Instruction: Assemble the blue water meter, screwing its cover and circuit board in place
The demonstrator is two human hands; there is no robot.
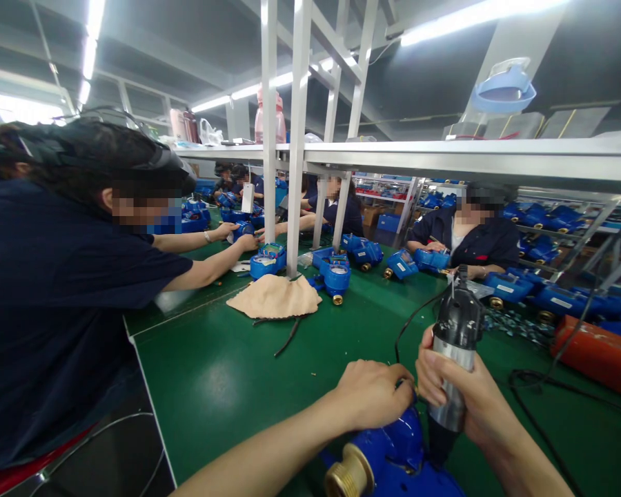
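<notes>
1. Bounding the green table [238, 359] at lower left, a pale edge is seen running down toward the bottom of the frame; the dark-clothed torso of a co-worker [56, 276] is placed beyond it.
2. Room for movement is given by the stretch of green between that edge and the left forearm; at right, space is narrowed by a red block [600, 359] and a looped black cable [528, 375].
3. At bottom centre-right, one blue meter [398, 438] is set beneath the hands, its brass threaded fitting [349, 473] turned toward the lower left and partly cut by the frame.
4. The left hand [377, 395] is laid over the meter's upper part, half closed, fingers bent; whether anything is pinched cannot be told.
5. The right hand [452, 376] is wrapped around the silver barrel of one power screwdriver [458, 324], held nearly upright, black nose down at the meter; contact at its tip is hidden.
6. Four white posts [294, 172] are counted at centre, with one tan cloth [274, 297] spread at their foot.
7. Two dark strips [288, 337] are seen by the cloth's near edge.
8. One light-blue basket [504, 93] is shown at upper right, above the shelf [445, 162].
</notes>
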